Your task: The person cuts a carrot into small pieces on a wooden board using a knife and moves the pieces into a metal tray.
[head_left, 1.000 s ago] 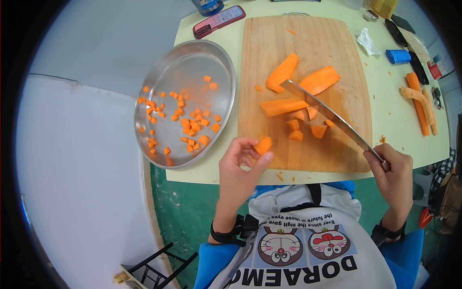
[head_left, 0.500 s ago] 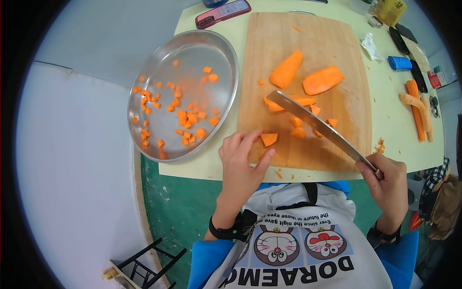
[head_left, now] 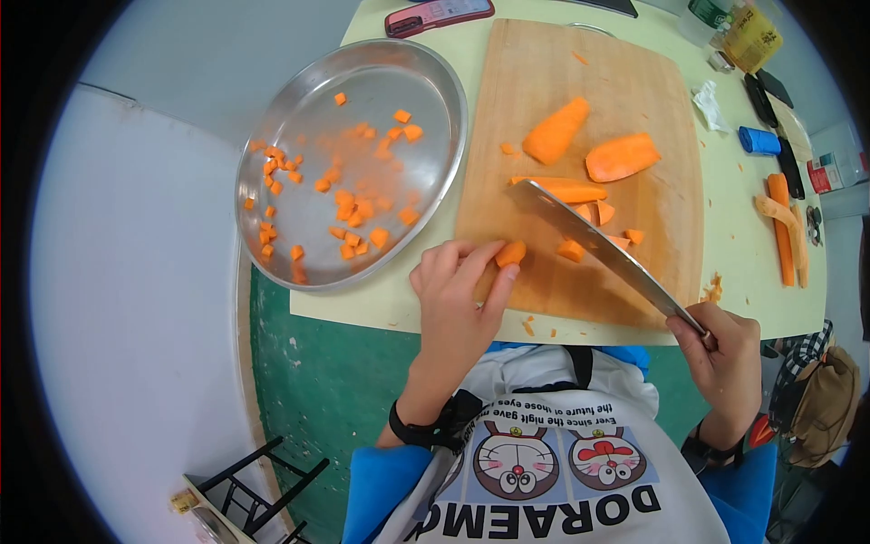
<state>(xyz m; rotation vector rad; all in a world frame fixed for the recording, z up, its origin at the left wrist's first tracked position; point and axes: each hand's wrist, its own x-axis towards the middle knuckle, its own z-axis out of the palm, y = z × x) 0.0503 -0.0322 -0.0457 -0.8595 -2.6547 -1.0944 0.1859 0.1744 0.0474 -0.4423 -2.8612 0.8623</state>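
My left hand (head_left: 460,286) pinches a small carrot chunk (head_left: 511,253) between thumb and fingers, low on the left side of the wooden cutting board (head_left: 630,68). In my right hand (head_left: 725,355) is the handle of a large knife (head_left: 612,257), whose blade slants up and left over the board. Under and beside the blade lie several cut carrot pieces (head_left: 570,250) and a long carrot strip (head_left: 569,189). Two larger carrot pieces, one tapered (head_left: 556,131) and one broad with a flat face (head_left: 623,157), rest farther up the board.
Left of the board, a round metal tray (head_left: 313,82) holds several carrot cubes. A phone (head_left: 439,15) is at the table's back. Whole carrots (head_left: 780,231), a blue roll (head_left: 758,140), crumpled tissue (head_left: 710,106) and a yellow bottle (head_left: 752,38) are on the right.
My left thumb and fingers have closed on the carrot chunk, which is now turned and lifted slightly. The knife has shifted a little relative to the cut pieces. The camera view has moved slightly.
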